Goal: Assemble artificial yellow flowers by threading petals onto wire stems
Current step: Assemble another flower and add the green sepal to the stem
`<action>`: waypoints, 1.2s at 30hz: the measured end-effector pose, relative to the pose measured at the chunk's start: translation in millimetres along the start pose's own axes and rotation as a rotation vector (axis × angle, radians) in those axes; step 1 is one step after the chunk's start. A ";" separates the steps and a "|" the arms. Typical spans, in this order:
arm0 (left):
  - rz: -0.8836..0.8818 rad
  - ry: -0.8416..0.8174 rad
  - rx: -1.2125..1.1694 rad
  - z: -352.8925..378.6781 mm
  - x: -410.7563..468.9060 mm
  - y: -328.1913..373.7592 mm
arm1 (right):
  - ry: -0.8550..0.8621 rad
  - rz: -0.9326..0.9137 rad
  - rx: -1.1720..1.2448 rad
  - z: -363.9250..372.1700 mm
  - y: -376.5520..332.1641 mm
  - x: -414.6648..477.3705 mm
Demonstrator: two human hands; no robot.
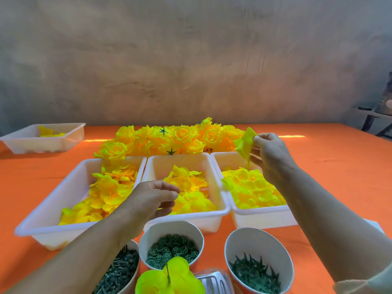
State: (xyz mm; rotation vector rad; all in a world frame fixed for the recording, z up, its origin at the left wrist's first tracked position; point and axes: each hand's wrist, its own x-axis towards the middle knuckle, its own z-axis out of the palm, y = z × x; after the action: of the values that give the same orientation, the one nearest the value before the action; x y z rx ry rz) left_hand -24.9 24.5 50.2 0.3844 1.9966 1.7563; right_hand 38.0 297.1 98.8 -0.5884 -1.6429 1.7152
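Nearest, bottom centre: part-built flower (180,281) on wire stem (168,272), tip up. Right hand (273,158): fingers pinching petal (244,145) above right tray (263,215). Left hand (150,200) over middle tray (191,218): fingers curled, hold unclear. Likely risk: limp petal slipping, or two layers clinging.

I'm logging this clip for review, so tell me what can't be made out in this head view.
All head view.
Left hand: its curled fingers hide whether the grip holds anything.
Leftmost cup: the left forearm covers much of it.
Near flower: cut off by the bottom edge.
Metal object beside it: cut off too, unidentifiable.
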 end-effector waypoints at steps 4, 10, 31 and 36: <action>-0.011 -0.062 -0.020 3.0 -6.0 8.0 | -0.223 0.156 0.170 12.0 3.7 -22.3; 0.020 -0.201 -0.083 15.4 -20.5 27.9 | -0.194 -0.108 -0.121 45.3 9.1 -73.8; -0.008 0.015 -0.069 -10.5 -52.6 25.8 | -0.356 -0.618 -0.341 46.7 18.7 -166.0; -0.096 -0.087 -0.207 -17.4 -72.4 35.8 | -0.234 -0.924 -0.449 44.7 27.5 -183.3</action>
State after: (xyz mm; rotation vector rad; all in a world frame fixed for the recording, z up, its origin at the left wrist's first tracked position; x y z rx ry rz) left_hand 25.5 -20.5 97.7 0.2868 1.7250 1.8310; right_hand 123.0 133.0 52.1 0.2057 -2.0245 0.7604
